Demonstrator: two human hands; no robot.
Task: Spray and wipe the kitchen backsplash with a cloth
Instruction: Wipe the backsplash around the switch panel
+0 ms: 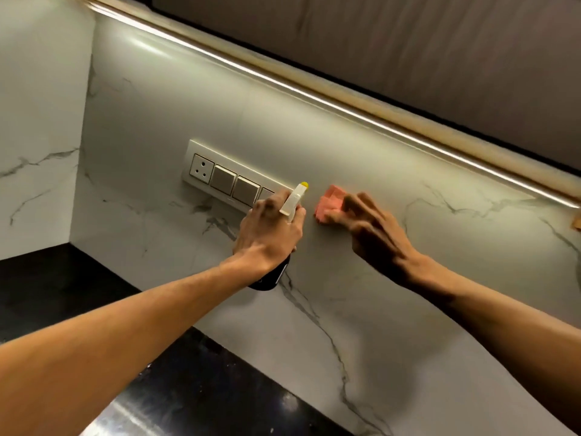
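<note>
The backsplash point(361, 171) is white marble-look stone with grey veins. My left hand point(270, 231) grips a spray bottle point(294, 202) with a white trigger head and yellow nozzle; its dark body shows below my wrist. The nozzle points at the wall, just right of the switch panel. My right hand point(371, 228) presses a pink cloth point(330, 204) flat against the backsplash, a short way right of the nozzle. This hand looks blurred.
A cream switch panel point(223, 177) with a socket and several switches sits on the wall left of the bottle. A black glossy countertop point(188, 388) runs below. A lit strip point(314, 96) and dark cabinets point(408, 51) hang above. A side wall point(37, 121) closes the left corner.
</note>
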